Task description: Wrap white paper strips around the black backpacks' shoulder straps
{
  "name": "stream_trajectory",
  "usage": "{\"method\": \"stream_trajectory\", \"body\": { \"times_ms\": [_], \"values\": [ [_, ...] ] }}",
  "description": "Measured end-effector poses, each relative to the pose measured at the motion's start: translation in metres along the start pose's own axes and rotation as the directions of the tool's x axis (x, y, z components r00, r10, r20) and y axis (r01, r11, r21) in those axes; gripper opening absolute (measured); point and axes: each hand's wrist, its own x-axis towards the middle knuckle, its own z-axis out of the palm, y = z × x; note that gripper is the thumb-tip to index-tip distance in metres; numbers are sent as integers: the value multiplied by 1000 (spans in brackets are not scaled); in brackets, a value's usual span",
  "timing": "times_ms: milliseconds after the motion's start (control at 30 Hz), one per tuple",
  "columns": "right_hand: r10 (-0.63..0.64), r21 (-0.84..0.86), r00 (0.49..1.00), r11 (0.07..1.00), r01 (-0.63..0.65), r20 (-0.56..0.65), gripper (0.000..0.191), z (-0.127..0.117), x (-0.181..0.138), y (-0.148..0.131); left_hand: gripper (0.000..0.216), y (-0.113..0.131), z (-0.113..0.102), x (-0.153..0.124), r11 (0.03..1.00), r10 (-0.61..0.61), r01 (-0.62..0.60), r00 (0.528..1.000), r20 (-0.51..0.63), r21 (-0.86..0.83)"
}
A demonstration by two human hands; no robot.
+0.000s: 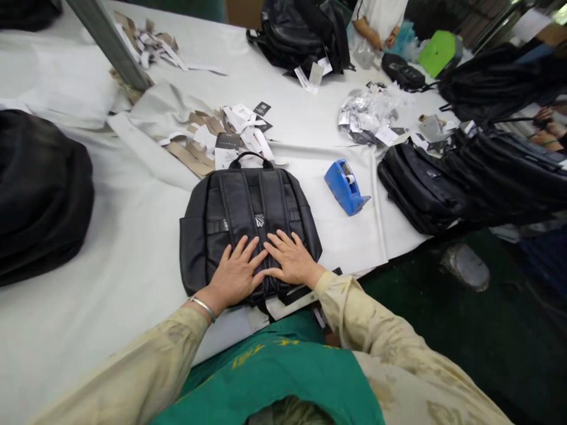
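Note:
A black backpack (pixel 199 236) lies on the white-covered table, its shoulder straps facing up and its top handle pointing away from me. My left hand (pixel 237 271) rests flat on the lower part of the straps with the fingers spread. Beside it, my right hand (pixel 290 257) also presses flat on the backpack, fingers apart, the two thumbs close together. Neither hand grips anything. A paper tag (pixel 227 147) lies by the top handle. To the right of the backpack stands a blue tape dispenser (pixel 345 186).
Brown and white paper strips (pixel 199 139) lie behind the backpack. Crumpled clear plastic (pixel 370 115) sits at the back right. More black bags (pixel 425 183) line the right edge, another bag (pixel 39 195) stands left, and a metal post (pixel 110 44) rises at the back left. Other people work beyond.

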Motion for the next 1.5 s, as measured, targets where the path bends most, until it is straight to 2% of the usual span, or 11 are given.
{"method": "stream_trajectory", "body": {
  "times_ms": [133,267,400,533,633,867,1033,1200,1300,1433,1500],
  "values": [
    [-15,28,1000,999,15,-15,65,12,0,17,53,-6,-7,-14,998,55,-55,998,-22,3],
    [-137,127,990,982,142,-43,64,-9,-24,32,68,-24,-9,-51,987,160,-160,987,29,-2],
    [-250,65,966,965,254,-61,81,-14,-69,46,84,-42,4,-75,994,82,-80,996,-22,71],
    [-185,-91,970,981,173,-155,90,14,-80,58,76,-49,14,-68,991,59,-54,998,-35,121],
    [-91,-143,954,988,52,-285,76,33,-65,61,63,-53,11,-58,989,43,-37,998,-38,140],
    [-29,-181,938,983,-36,-344,45,32,-60,27,56,-64,-17,-77,990,50,-39,996,-73,133],
    [-111,-166,915,985,49,-387,52,62,-81,-4,61,-63,10,-122,985,59,-27,981,-185,172],
    [48,-8,991,999,-49,-122,70,43,-73,-20,60,-44,13,-126,958,-10,42,994,-113,285],
    [210,158,978,966,-207,-3,56,24,-60,-41,67,-27,7,-127,932,-86,110,993,-85,344],
    [498,198,853,862,-467,-157,61,33,-45,-72,78,-15,21,-144,911,-63,112,989,-134,398],
    [525,187,817,850,-492,-237,55,42,-43,-78,76,-16,32,-152,907,-16,94,982,-189,411]
  ]
}}
